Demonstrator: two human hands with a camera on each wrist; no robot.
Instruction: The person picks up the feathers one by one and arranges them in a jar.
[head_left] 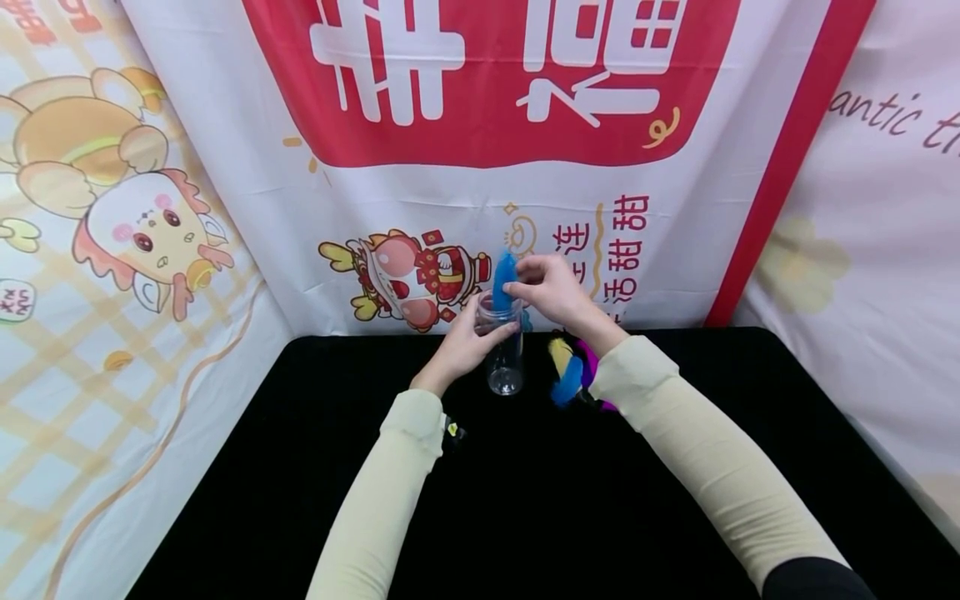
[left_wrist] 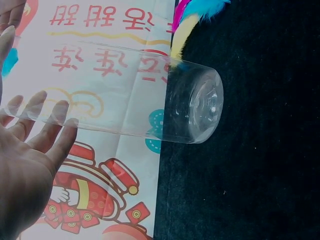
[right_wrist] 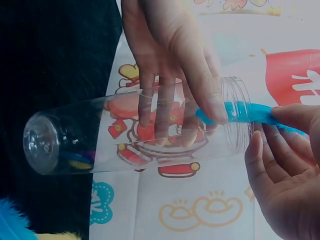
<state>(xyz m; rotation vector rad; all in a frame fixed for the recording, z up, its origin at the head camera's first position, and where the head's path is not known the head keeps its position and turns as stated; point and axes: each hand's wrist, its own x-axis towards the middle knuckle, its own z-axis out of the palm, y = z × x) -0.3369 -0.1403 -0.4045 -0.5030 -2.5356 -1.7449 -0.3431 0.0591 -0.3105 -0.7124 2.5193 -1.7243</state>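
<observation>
My left hand (head_left: 467, 342) grips a clear, threaded-neck jar (head_left: 506, 379) near its mouth, fingers on one side and thumb on the other. The jar stands upright, its transparent wall showing no contents in its lower part. Above its mouth, my right hand (head_left: 557, 290) pinches a blue feather (head_left: 505, 275) between thumb and fingers. In the right wrist view, the lower end of the feather (right_wrist: 237, 111) passes through the threaded mouth into the jar's upper part. The left wrist view shows the jar's round base (left_wrist: 207, 106) over the black cloth.
Yellow, blue and magenta feathers (head_left: 567, 380) lie bunched on the black-covered table (head_left: 540, 500), below my right wrist. Close behind the jar hangs a printed white and red banner (head_left: 495, 187), down to the table's back edge. Printed cloth walls (head_left: 172, 350) flank both sides.
</observation>
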